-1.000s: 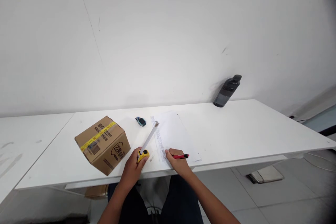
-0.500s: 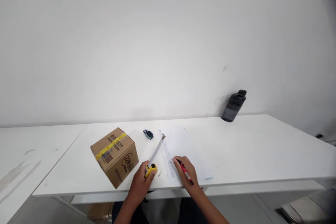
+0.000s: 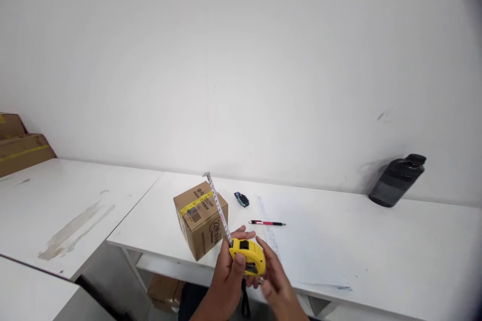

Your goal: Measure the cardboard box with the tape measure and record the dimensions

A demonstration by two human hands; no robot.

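Observation:
My left hand [image 3: 228, 278] is closed around a yellow tape measure [image 3: 248, 256], thumb on its near side. Its blade [image 3: 218, 205] sticks out up and to the left, the hooked end passing in front of the cardboard box [image 3: 203, 220]. At the right end of the tape measure case, my right hand [image 3: 276, 281] curls its fingers round the edge; part of its grip is hidden. A red and black pen [image 3: 267, 223] lies on the sheet of paper [image 3: 301, 241], beyond my hands. The paper bears a strip of writing along its left side.
A small dark and teal object [image 3: 241, 199] lies right of the box. Near the wall stands a dark bottle [image 3: 397, 180]. More cardboard boxes [image 3: 26, 153] are at the far left, and another box [image 3: 163, 291] sits below the table [image 3: 143, 220].
My right hand has let go of the pen, which now lies on the paper, and has moved to the tape measure. The tape measure is raised, its blade swung leftward. The view has shifted left.

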